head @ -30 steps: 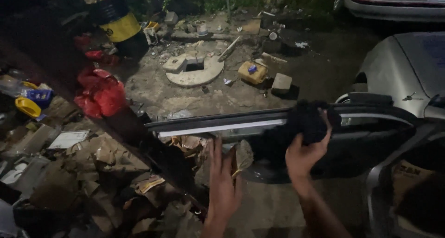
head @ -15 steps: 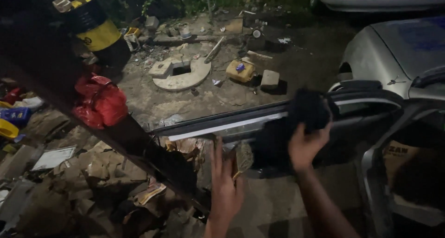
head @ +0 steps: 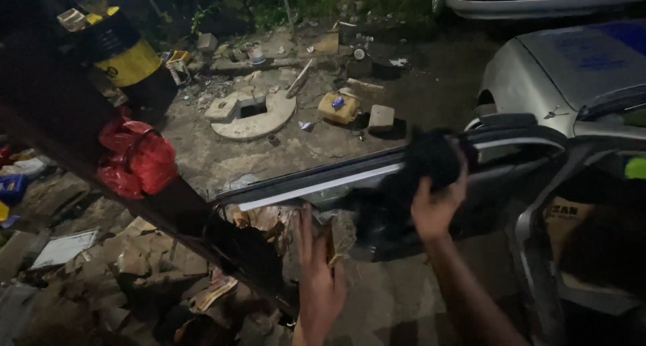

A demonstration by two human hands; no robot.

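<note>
Two hands up at an open silver car door (head: 377, 178), night scene, dim. Right hand (head: 437, 204) is raised with fingers curled around a dark soft wad, likely a black cloth (head: 434, 159), pressed against the door's top edge just above the palm. Left hand (head: 319, 279) is flat, fingers straight and close together, edge-on below the pale window-sill strip (head: 316, 188), touching or just off the inner panel; can't tell which. To do the wiping well, my judgement: keep the cloth bunched tight, keep pressure even along the frame, and brace the door with the left hand so it doesn't swing. Packages and labels: far up-left of the left hand, a black drum with a yellow band (head: 128, 56); left of it, red plastic bags (head: 138, 161) hanging on a dark slanted beam (head: 101, 144). Above the right hand on the ground, a yellow squat jerrycan with blue cap (head: 338, 108), beside a grey block (head: 381, 117) and a round broken concrete slab (head: 252, 114). Right of the right hand, a brown cardboard box with dark print (head: 562, 221) inside the car. Lower left of the left hand, torn cardboard scraps (head: 134, 258) and a white flat sheet (head: 64, 247).
</note>
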